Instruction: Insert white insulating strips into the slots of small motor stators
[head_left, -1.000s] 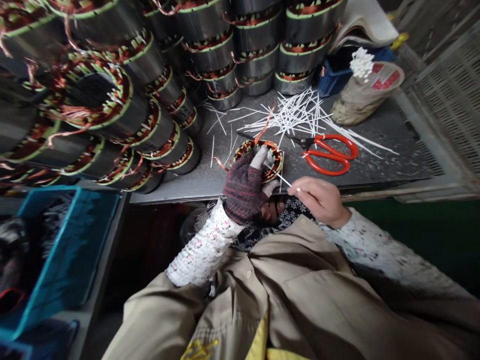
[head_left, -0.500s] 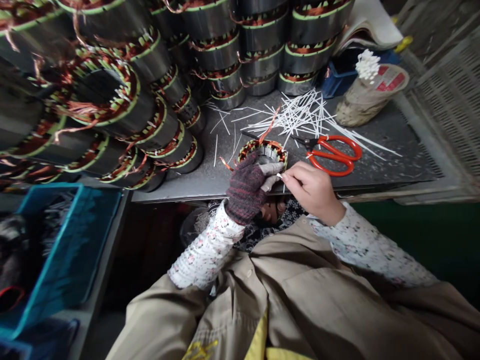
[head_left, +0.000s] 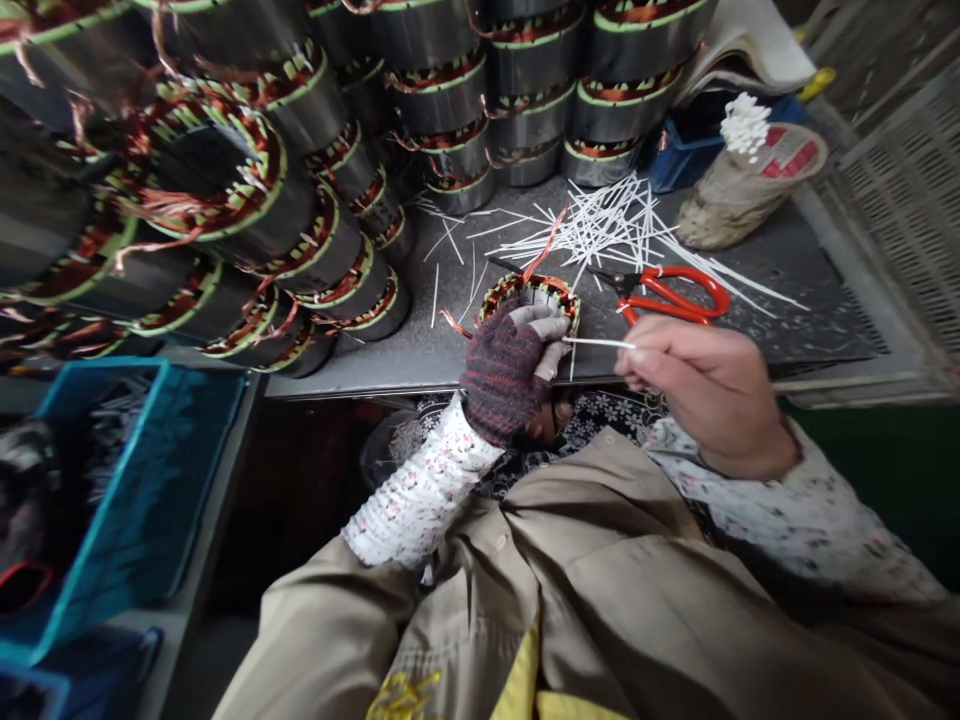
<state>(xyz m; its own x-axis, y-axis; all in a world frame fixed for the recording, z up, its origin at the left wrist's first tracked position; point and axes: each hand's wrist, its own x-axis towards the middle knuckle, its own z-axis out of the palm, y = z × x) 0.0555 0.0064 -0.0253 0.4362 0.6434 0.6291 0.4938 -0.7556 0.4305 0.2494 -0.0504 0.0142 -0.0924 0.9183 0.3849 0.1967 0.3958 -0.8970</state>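
Note:
My left hand (head_left: 510,370), in a dark knitted glove with pale fingertips, grips the near side of a motor stator (head_left: 568,297) wound with copper wire. The stator lies on the bench, its near rim hidden by my fingers. To its right, my right hand (head_left: 705,385) is bare and closed in a pinch on the end of a white cord (head_left: 598,342). That cord runs straight and taut from my fingers to the stator's rim beside my left fingertips. Just behind my right hand lie red-handled scissors (head_left: 686,285), partly covered by it.
Loose white cords (head_left: 611,225) are heaped beyond the stator. Stacked stators (head_left: 345,270) crowd the left and back. At the right stand a container with a bundle of white sticks (head_left: 739,195) and a blue bin (head_left: 679,155). A teal crate (head_left: 191,480) sits lower left.
My right hand has moved right, away from the stator, drawing out a length of white cord. My left hand keeps its hold on the stator.

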